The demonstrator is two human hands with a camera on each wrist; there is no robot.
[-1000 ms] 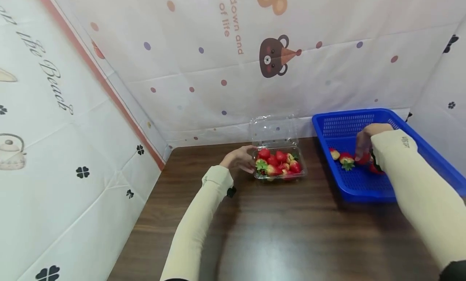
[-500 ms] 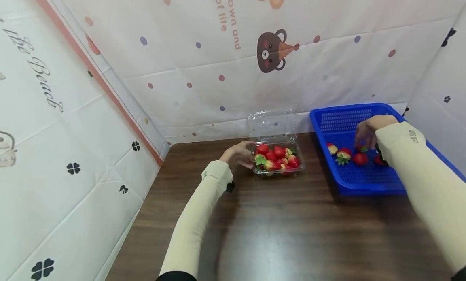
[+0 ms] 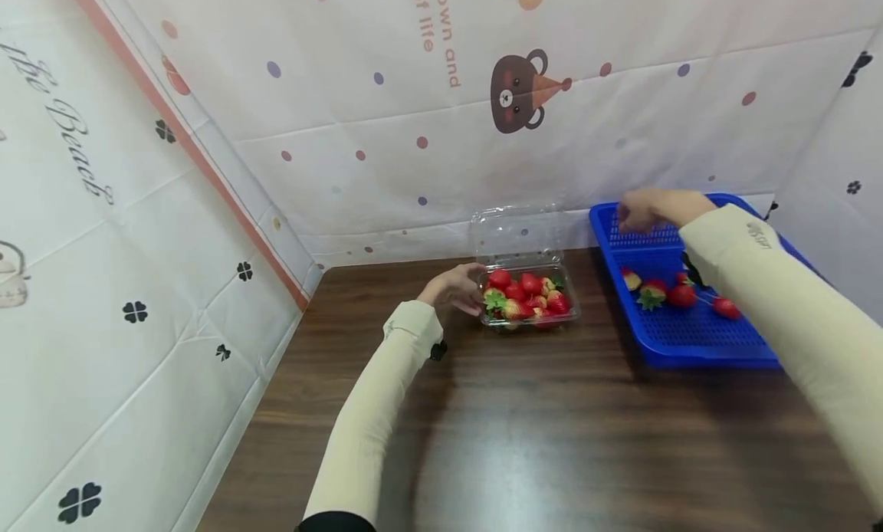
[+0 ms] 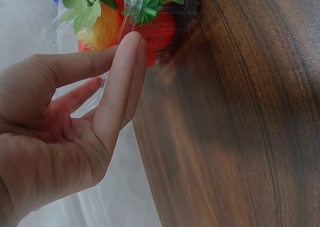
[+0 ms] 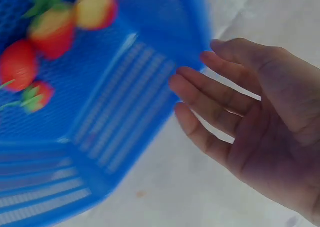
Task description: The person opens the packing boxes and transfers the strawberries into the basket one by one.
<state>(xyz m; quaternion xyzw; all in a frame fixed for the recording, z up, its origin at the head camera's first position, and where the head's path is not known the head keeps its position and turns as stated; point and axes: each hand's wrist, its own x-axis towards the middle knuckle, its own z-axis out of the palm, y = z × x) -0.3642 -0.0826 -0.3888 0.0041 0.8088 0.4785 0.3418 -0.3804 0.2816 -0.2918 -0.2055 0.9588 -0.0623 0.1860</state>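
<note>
My left hand (image 3: 455,288) is at the left side of a clear plastic box (image 3: 574,314), with extended fingers touching its wall. Several red strawberries (image 3: 531,284) fill the box, and its lid (image 3: 519,234) stands open at the back. In the left wrist view, those fingers (image 4: 125,72) meet the plastic beside the fruit. Over the far left part of a blue basket (image 3: 638,336) hovers my right hand (image 3: 651,208). The right wrist view shows its fingers spread, holding nothing, near the basket's rim. Several strawberries (image 5: 19,64) lie on the basket floor.
Behind the box and basket hangs a white printed cloth (image 3: 393,118), which also covers both sides. The brown wooden tabletop (image 3: 517,417) stretches in front of the box. Between box and basket runs a narrow strip of table.
My right hand has let go of a strawberry in the basket, then risen and moved left toward the back rim. The left hand stays at the box.
</note>
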